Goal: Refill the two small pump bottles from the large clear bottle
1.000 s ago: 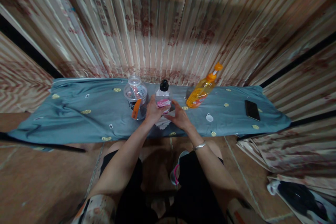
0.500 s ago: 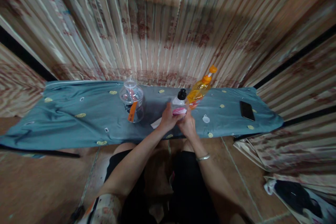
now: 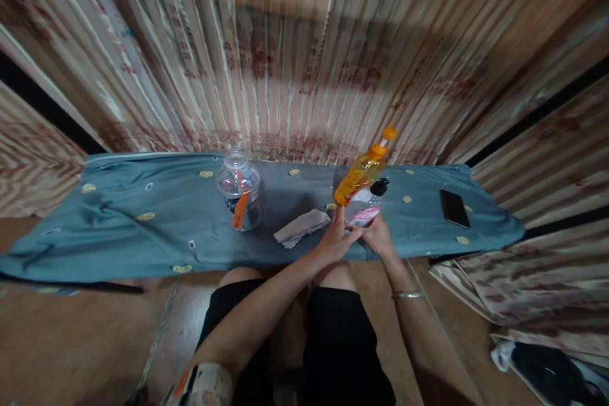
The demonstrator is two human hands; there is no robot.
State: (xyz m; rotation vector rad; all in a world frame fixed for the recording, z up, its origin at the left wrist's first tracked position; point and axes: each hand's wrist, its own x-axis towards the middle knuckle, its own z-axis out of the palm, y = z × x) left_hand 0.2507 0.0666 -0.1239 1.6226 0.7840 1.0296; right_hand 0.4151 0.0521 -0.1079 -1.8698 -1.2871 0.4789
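Observation:
My left hand (image 3: 337,240) and my right hand (image 3: 379,235) are both closed around the lower part of a clear pump bottle (image 3: 356,204) with a black pump head and a pink label. The bottle leans to the right, over the right half of the cloth. Right behind it stands a yellow-orange pump bottle (image 3: 362,171) with an orange cap, partly overlapped by the clear bottle and my left fingers. Left of my hands lies a whitish, ragged-edged strip (image 3: 302,226), like folded tissue or cloth. The fingertips behind the bottle are hidden.
A large clear plastic bottle (image 3: 245,187) with an orange label stands left of centre. A dark phone (image 3: 454,208) lies at the right end of the teal patterned cloth (image 3: 118,222). Striped curtains (image 3: 295,63) hang behind and at both sides.
Both hands have carried the clear pump bottle to the right, and it now tilts rightward. The whitish strip, mostly covered before, is now in full view.

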